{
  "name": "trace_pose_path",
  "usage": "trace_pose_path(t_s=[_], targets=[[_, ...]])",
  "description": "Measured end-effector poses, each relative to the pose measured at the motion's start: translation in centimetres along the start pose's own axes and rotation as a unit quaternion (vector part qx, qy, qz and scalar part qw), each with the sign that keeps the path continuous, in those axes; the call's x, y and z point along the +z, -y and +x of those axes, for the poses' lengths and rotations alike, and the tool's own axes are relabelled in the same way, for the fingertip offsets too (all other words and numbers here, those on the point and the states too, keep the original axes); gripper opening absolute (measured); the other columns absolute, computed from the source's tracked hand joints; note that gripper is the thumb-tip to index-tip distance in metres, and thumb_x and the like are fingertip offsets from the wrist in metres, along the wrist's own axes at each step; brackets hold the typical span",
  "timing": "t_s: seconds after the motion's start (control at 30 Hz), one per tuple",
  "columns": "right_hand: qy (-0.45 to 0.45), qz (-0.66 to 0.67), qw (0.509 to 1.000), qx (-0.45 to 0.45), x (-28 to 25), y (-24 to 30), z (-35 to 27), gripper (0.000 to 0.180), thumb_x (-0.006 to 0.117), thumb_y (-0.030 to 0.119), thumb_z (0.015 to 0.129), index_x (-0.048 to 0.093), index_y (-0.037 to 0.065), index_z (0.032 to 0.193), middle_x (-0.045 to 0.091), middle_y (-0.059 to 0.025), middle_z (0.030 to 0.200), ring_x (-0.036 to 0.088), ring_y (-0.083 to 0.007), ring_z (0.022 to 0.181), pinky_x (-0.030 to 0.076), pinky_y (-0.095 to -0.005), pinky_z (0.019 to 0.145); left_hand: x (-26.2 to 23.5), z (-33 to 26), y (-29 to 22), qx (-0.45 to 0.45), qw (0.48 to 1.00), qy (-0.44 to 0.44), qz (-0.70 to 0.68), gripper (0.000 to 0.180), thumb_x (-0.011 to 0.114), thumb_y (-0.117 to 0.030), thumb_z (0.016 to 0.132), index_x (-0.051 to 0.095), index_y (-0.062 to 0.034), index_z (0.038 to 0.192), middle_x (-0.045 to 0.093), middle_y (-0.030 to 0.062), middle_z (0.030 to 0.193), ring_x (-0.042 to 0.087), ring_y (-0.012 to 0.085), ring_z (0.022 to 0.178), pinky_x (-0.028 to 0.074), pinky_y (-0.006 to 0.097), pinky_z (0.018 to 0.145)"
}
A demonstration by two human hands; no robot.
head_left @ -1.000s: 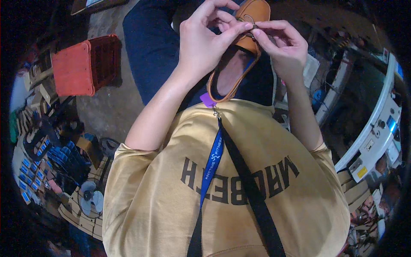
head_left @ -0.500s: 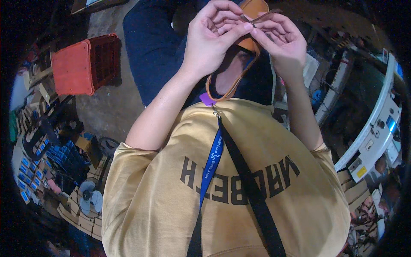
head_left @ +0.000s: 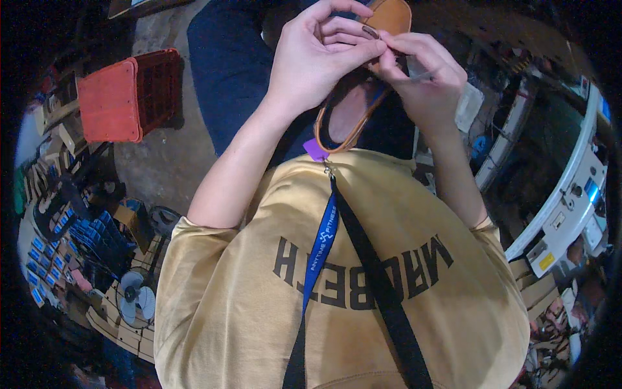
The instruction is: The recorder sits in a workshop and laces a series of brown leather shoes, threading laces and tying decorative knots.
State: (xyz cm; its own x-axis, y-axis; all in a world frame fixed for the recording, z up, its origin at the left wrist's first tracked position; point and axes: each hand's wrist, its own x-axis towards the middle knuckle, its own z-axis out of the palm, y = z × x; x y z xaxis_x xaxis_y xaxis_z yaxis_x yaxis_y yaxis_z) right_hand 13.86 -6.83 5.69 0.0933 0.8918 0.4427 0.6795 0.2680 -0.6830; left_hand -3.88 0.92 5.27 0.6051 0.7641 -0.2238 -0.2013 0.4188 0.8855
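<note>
My left hand [head_left: 311, 61] is raised at the top middle, thumb and fingers closed on a small dark brown strip [head_left: 370, 32]. Against it, my right hand [head_left: 431, 71] pinches with thumb and forefinger beside the left thumb tip. Whatever lies between the right fingertips is hidden. Behind and below both hands is a tan leather piece [head_left: 393, 14] with a rounded end, partly covered by my fingers. A narrow tan looped strap [head_left: 355, 134] hangs from under the hands toward my shirt, over my lap.
A red plastic crate [head_left: 110, 104] lies on the floor [head_left: 159, 155] to the left. Further down are a small fan [head_left: 135, 295] and stacked boxes. On the right stands a white curved machine panel [head_left: 567, 194]. A blue and black lanyard [head_left: 322, 243] hangs down my shirt.
My right fingers have closed in against the left fingertips, and the right hand sits slightly lower. The brown strip, earlier stretched between both hands, now shows only a short end at the left fingers.
</note>
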Motion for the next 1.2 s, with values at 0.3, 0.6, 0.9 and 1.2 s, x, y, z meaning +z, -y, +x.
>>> trace_pose_path(t_s=[0.3,0.6,0.9,1.2], targets=[[-0.001,0.215,0.964,0.160,0.1,-1.1,-0.7,0.017,0.081,0.001,0.084,0.079,0.000,0.100,0.078,-0.0110,0.099,0.074,-0.0163,0.091,0.057,-0.0273,0.084,-0.5,0.6,-1.8,0.071,0.972,-0.012,0.224,0.032,0.075,0.000,0.093,0.063,0.0019,0.122,0.073,0.0039,0.094,0.067,0.0057,0.085,0.055,0.021,0.077],[-0.023,0.031,0.999,0.011,0.2,-0.6,-0.3,0.014,0.082,0.001,0.084,0.079,0.001,0.098,0.077,-0.0099,0.098,0.073,-0.0155,0.090,0.057,-0.0284,0.082,1.3,-0.3,-1.4,-0.002,0.998,-0.043,0.035,0.037,0.073,0.001,0.095,0.061,0.0042,0.130,0.073,0.0066,0.102,0.068,0.0070,0.091,0.056,0.021,0.079],[-0.057,0.195,0.965,0.165,0.9,0.1,-0.7,0.023,0.082,-0.002,0.078,0.080,0.003,0.100,0.075,-0.0085,0.093,0.073,-0.0174,0.084,0.057,-0.0268,0.077,0.4,0.4,2.6,0.048,0.995,-0.014,-0.082,0.036,0.071,0.002,0.096,0.059,0.0029,0.129,0.072,0.0088,0.107,0.071,0.0126,0.099,0.059,0.026,0.089],[0.032,-0.020,0.999,-0.010,-0.4,0.1,-0.3,0.025,0.082,0.002,0.078,0.081,0.008,0.102,0.074,-0.0086,0.089,0.073,-0.0185,0.080,0.057,-0.0288,0.067,-0.2,-0.5,-1.3,-0.010,0.992,0.052,-0.115,0.042,0.068,0.002,0.098,0.055,0.0046,0.138,0.074,0.0111,0.113,0.071,0.0121,0.102,0.058,0.025,0.087]])
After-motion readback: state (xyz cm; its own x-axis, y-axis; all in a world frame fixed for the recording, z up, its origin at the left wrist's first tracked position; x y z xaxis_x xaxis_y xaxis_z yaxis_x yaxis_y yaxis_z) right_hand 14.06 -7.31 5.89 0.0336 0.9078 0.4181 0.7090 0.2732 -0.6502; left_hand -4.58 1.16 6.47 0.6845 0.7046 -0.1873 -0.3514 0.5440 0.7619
